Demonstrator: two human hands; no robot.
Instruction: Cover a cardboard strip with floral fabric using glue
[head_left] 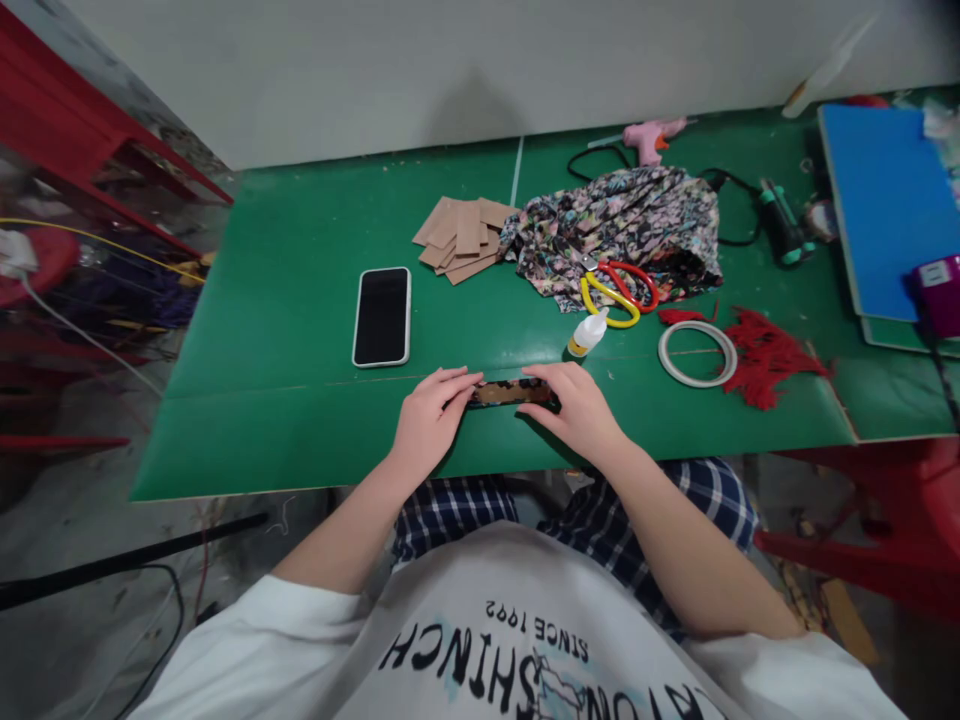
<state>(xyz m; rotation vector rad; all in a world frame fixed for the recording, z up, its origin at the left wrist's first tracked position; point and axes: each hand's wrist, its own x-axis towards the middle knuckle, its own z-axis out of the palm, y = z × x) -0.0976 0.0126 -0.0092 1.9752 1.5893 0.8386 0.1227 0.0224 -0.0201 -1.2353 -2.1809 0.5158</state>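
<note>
A narrow cardboard strip lies on the green table near its front edge, with dark patterned fabric along its long edges. My left hand is closed on its left end, thumb and fingers pinching the border. At the right end, my right hand grips it between thumb and fingers. Just beyond my right hand stands a small white glue bottle with a yellow label, tilted in view. The underside of the strip is hidden.
Beyond lie cardboard pieces, floral fabric and scissors. A phone rests left. Rightward are a tape roll, red scraps, a pink glue gun, a green-black tool and a blue board.
</note>
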